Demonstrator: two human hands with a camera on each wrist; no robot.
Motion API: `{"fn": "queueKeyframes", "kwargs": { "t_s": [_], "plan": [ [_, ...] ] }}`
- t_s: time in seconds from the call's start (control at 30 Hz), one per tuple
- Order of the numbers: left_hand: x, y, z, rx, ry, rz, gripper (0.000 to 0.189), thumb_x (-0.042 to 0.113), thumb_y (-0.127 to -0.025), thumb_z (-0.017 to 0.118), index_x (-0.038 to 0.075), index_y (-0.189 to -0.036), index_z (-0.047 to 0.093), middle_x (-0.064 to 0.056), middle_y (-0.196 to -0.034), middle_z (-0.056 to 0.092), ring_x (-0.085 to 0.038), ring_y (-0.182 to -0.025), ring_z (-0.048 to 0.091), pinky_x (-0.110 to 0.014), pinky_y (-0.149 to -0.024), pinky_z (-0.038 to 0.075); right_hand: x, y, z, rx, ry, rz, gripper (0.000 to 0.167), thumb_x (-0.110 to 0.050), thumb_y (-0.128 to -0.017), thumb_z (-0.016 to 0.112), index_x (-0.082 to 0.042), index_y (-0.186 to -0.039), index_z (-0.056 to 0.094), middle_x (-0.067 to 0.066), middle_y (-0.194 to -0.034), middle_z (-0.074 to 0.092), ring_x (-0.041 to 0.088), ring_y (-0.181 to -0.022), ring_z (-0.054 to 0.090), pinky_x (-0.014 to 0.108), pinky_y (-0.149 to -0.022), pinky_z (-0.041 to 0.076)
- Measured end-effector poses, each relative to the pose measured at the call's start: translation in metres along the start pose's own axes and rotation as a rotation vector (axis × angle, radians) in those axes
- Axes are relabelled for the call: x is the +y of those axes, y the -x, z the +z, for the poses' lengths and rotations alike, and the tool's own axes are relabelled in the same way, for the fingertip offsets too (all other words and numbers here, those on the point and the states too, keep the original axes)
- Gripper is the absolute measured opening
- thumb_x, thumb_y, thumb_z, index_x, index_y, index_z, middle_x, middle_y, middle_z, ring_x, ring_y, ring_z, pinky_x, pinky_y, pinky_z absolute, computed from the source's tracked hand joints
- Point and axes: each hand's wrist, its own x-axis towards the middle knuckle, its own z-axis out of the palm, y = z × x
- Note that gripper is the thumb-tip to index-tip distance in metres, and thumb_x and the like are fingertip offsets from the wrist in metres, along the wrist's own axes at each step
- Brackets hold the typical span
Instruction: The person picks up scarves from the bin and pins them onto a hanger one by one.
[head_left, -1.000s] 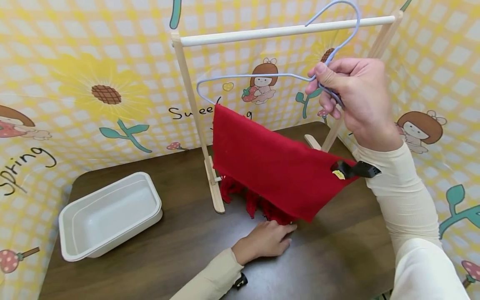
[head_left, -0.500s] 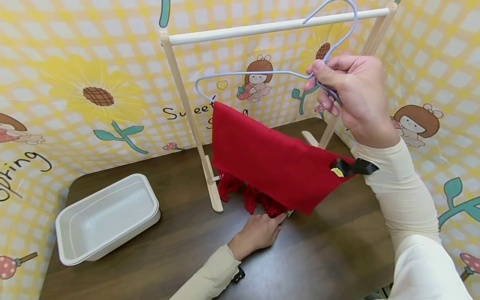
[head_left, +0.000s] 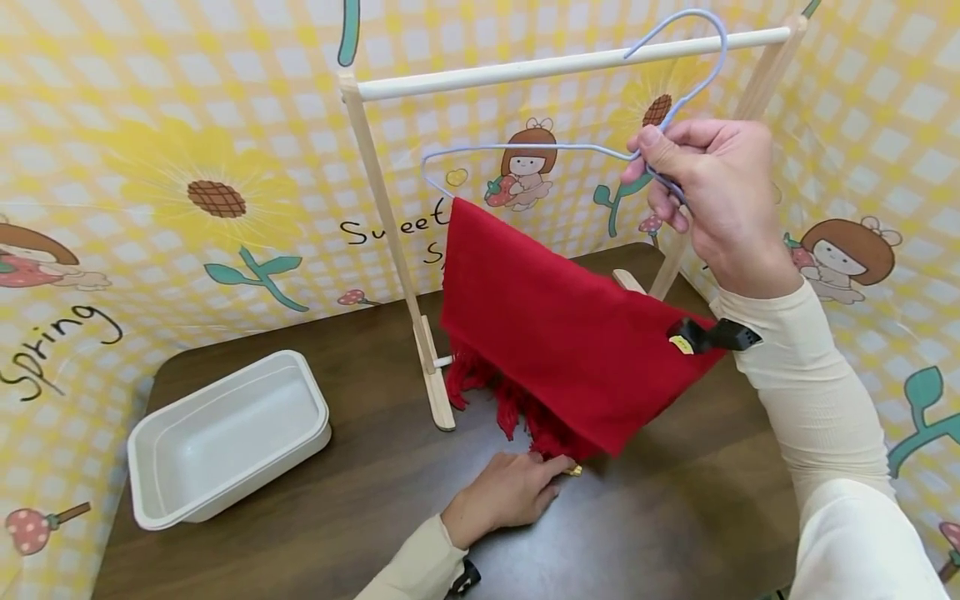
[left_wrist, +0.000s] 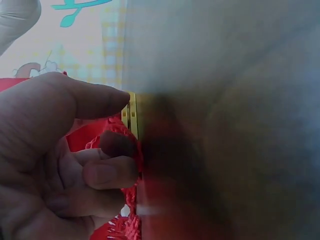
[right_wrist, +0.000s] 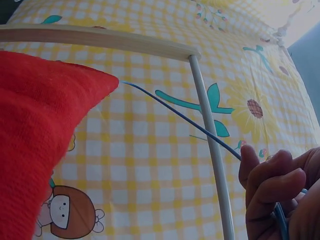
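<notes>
Red scarf point(head_left: 555, 308) hangs folded over a light blue wire hanger point(head_left: 555, 147), above the middle of the dark wooden counter point(head_left: 615, 533). Its near edge slopes down towards the right sleeve point(head_left: 806, 375), and its fringe point(head_left: 508, 408) dangles at the back, close to the counter.

The right hand's point(head_left: 727, 187) grip is closed about the hanger's neck, thumb and fingers pinching the wire just below the hook. In the head view the hook overlaps the white rail point(head_left: 480, 77) of the wooden rack point(head_left: 386, 208); whether they touch cannot be told.

The left hand point(head_left: 502, 492) is low over the counter, beside the fringe. Its thumb tip reaches a small yellow clip point(left_wrist: 133, 116), with the other fingers bent; whether this grip has actually pinched the clip cannot be told.

Near the counter's left edge stands a white plastic tray point(head_left: 225, 433), left of the rack's foot. Yellow checked cloth point(head_left: 187, 67), printed with flowers and cartoon girls, rises beyond the counter's back edge.
</notes>
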Motion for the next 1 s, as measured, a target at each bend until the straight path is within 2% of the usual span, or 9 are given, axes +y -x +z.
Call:
{"fn": "queueKeyframes", "kwargs": {
  "t_s": [0.2,0.4,0.53,0.6,0.63,0.7,0.8,0.9,1.0],
  "plan": [
    [0.004,0.013,-0.002,-0.031,0.009,0.031,0.01,0.022,-0.093,0.068,0.029,-0.098,0.063,0.009,-0.078,0.054,-0.003,-0.056,0.043,-0.02,-0.046,0.03,0.003,-0.005,-0.006,0.039,0.008,-0.015,0.034,-0.011,-0.082,0.084,0.018,-0.08,0.066,0.018,-0.065,0.069,0.018,-0.033,0.041,0.021,-0.03,0.025],
    [-0.002,0.026,-0.006,-0.078,0.075,0.069,0.021,0.007,-0.088,0.065,0.026,-0.083,0.056,0.013,-0.071,0.045,0.0,-0.059,0.037,-0.018,-0.049,0.027,0.006,-0.007,-0.011,0.056,0.015,-0.011,0.035,-0.012,-0.08,0.085,0.017,-0.08,0.066,0.017,-0.064,0.069,0.017,-0.032,0.041,0.02,-0.03,0.026],
    [-0.008,0.032,-0.009,-0.085,0.126,-0.02,0.02,0.004,-0.089,0.063,0.023,-0.086,0.057,0.012,-0.074,0.049,-0.001,-0.06,0.039,-0.017,-0.052,0.033,0.007,-0.008,-0.013,0.058,0.009,-0.018,0.032,-0.01,-0.081,0.084,0.017,-0.079,0.067,0.017,-0.062,0.069,0.017,-0.031,0.041,0.021,-0.03,0.025],
    [-0.009,0.032,-0.011,-0.06,0.129,-0.09,0.011,0.013,-0.092,0.066,0.021,-0.091,0.06,0.01,-0.079,0.053,-0.002,-0.062,0.042,-0.019,-0.055,0.038,0.007,-0.009,-0.014,0.06,0.004,-0.024,0.03,-0.009,-0.082,0.083,0.016,-0.078,0.067,0.017,-0.062,0.069,0.017,-0.03,0.041,0.021,-0.029,0.023],
    [-0.008,0.031,-0.011,-0.043,0.12,-0.124,0.007,0.02,-0.093,0.068,0.021,-0.093,0.061,0.01,-0.082,0.055,-0.003,-0.062,0.044,-0.02,-0.056,0.04,0.007,-0.009,-0.014,0.061,0.002,-0.027,0.03,-0.008,-0.082,0.083,0.016,-0.078,0.068,0.017,-0.062,0.068,0.017,-0.03,0.042,0.022,-0.029,0.023],
    [-0.006,0.028,-0.009,0.003,0.04,-0.147,0.022,0.041,-0.093,0.069,0.02,-0.098,0.063,0.007,-0.085,0.058,-0.004,-0.06,0.048,-0.023,-0.055,0.042,0.007,-0.01,-0.015,0.066,-0.005,-0.034,0.029,-0.007,-0.082,0.083,0.016,-0.077,0.068,0.017,-0.061,0.068,0.017,-0.03,0.041,0.022,-0.029,0.021],
    [0.001,0.023,-0.002,0.071,-0.128,-0.123,0.047,0.066,-0.088,0.065,0.019,-0.098,0.063,0.005,-0.083,0.059,-0.005,-0.054,0.05,-0.025,-0.047,0.037,0.007,-0.01,-0.014,0.064,-0.003,-0.029,0.028,-0.007,-0.082,0.083,0.016,-0.077,0.068,0.017,-0.063,0.069,0.018,-0.03,0.041,0.021,-0.029,0.023],
    [0.006,0.02,0.004,0.09,-0.261,-0.066,0.048,0.066,-0.086,0.068,0.02,-0.1,0.063,0.005,-0.082,0.059,-0.008,-0.048,0.047,-0.026,-0.041,0.033,0.008,-0.008,-0.013,0.054,0.015,-0.015,0.029,-0.009,-0.082,0.083,0.016,-0.079,0.069,0.016,-0.064,0.07,0.018,-0.031,0.042,0.021,-0.03,0.032],
    [0.008,0.021,0.002,0.05,-0.266,-0.042,0.032,0.05,-0.086,0.076,0.023,-0.1,0.065,0.006,-0.083,0.059,-0.009,-0.047,0.044,-0.026,-0.04,0.031,0.008,-0.007,-0.013,0.046,0.03,-0.004,0.03,-0.01,-0.083,0.083,0.016,-0.08,0.069,0.016,-0.065,0.07,0.018,-0.031,0.043,0.022,-0.031,0.036]
  ]
}}
